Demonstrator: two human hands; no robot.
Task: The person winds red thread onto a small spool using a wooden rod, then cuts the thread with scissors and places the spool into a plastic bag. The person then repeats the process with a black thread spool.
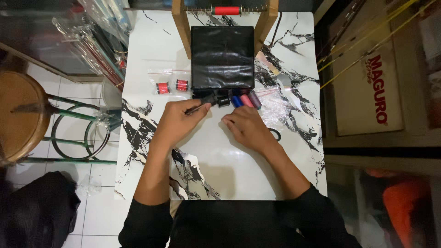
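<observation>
My left hand (177,120) rests on the marble-patterned table (151,59) with its fingers closed around a thin dark tool (202,108) that points toward a black spool (223,101). My right hand (245,126) lies next to it, fingers curled and touching the table just below a row of thread spools: blue (236,101), pink (246,100) and purple (255,99). Whether the right hand holds anything I cannot tell. Behind the spools stands a black box (223,57) within a wooden frame (181,27).
Two red spools (172,86) in small clear bags lie left of the box. A red spool (227,10) sits on the frame's rod. Crumpled clear plastic (280,108) lies at the right. A round wooden stool (20,115) stands left of the table; bagged rods (98,41) lean at the upper left.
</observation>
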